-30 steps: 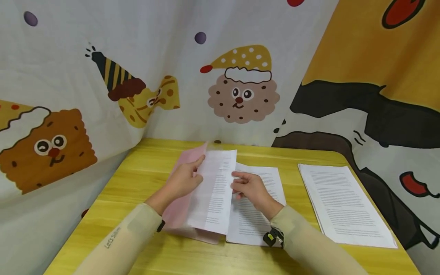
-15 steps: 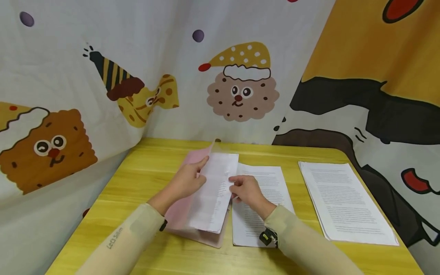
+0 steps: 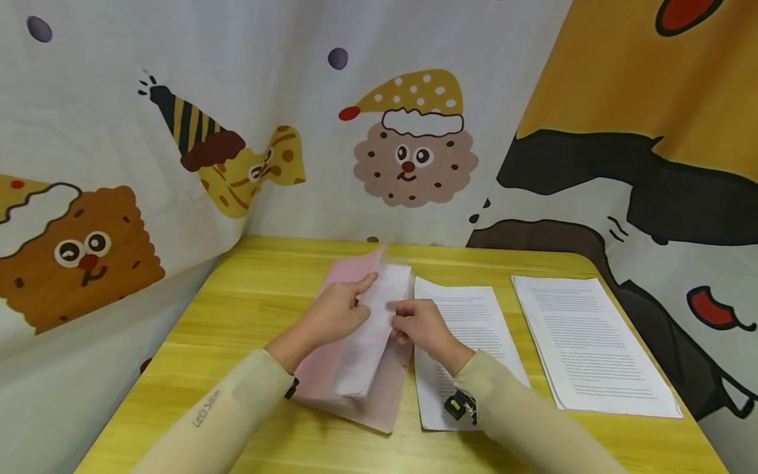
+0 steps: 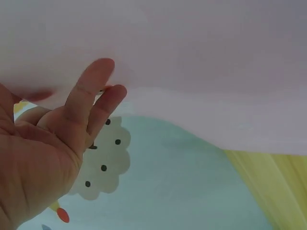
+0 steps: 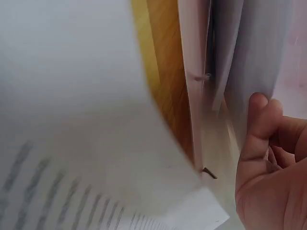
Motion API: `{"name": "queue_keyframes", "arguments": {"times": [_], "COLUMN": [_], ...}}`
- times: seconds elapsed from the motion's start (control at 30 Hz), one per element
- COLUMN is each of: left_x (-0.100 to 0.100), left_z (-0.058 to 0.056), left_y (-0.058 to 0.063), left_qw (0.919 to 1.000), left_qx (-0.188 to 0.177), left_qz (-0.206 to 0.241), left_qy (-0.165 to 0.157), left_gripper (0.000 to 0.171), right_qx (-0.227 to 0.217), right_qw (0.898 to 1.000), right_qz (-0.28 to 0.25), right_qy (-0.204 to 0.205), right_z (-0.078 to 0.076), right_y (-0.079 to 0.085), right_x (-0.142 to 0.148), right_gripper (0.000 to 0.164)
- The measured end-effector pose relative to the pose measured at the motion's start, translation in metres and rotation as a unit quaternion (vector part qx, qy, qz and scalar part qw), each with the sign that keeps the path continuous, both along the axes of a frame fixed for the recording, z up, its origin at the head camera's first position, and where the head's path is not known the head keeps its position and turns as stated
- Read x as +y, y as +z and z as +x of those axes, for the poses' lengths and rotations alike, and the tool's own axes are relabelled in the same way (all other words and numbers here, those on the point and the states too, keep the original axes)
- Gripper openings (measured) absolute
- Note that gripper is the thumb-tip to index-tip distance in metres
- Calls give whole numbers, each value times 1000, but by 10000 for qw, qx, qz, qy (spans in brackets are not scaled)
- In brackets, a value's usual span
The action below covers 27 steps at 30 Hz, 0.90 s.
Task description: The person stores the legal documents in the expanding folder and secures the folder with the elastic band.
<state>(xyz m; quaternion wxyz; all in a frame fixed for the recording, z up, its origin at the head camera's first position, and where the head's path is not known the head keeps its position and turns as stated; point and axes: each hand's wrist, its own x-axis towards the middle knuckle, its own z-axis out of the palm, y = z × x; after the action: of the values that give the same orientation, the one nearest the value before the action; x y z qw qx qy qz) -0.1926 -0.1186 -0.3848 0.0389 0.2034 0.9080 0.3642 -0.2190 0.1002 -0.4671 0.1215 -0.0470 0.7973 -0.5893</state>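
Note:
In the head view, a pink see-through folder (image 3: 379,408) lies spread on the table with its cover lifted. My left hand (image 3: 334,313) holds the cover, its index finger stretched along it. White paper (image 3: 361,359) stands tilted inside the folder. My right hand (image 3: 423,329) pinches the paper's right edge between thumb and fingers. The right wrist view shows my right hand (image 5: 273,158) gripping the paper (image 5: 259,52) close up. Pale pink sheeting (image 4: 201,72) hangs over the fingers of my left hand (image 4: 53,139) in the left wrist view; the thumb is mostly hidden.
A printed paper stack (image 3: 474,336) lies right of the folder, partly under my right forearm. Farther right is another printed stack (image 3: 598,349), near the edge of the yellow wooden table (image 3: 237,296). A cartoon curtain (image 3: 296,217) hangs behind.
My left hand has moved right with the folder's cover. The paper has tilted up and left, baring more of the folder's back. The gap between folder and middle stack has widened.

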Motion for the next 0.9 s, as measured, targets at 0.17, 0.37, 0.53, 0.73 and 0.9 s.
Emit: {"name": "queue_keyframes", "arguments": {"times": [0.17, 0.37, 0.53, 0.73, 0.9], "left_x": [-2, -5, 0, 8, 14], "left_z": [0, -2, -5, -9, -8], "left_y": [-4, -5, -8, -14, -28], "left_qw": [9996, 9994, 9994, 9986, 9968], "left_qx": [-47, 86, -40, -327, -588], "left_qz": [2, 62, 100, 261, 334], "left_qy": [261, 337, 342, 320, 436], "left_gripper": [72, 72, 72, 73, 76], "right_qx": [39, 57, -105, -1156, -1685], "right_qw": [9999, 9996, 9921, 9775, 9727], "right_qz": [127, 266, 1224, 1638, 1471], "right_qy": [30, 54, -243, -662, -612], "right_z": [0, -2, -1, 11, 11], "right_y": [1, 6, 17, 31, 35], "right_x": [-6, 28, 109, 186, 204], "right_gripper": [38, 39, 58, 81, 92]}}
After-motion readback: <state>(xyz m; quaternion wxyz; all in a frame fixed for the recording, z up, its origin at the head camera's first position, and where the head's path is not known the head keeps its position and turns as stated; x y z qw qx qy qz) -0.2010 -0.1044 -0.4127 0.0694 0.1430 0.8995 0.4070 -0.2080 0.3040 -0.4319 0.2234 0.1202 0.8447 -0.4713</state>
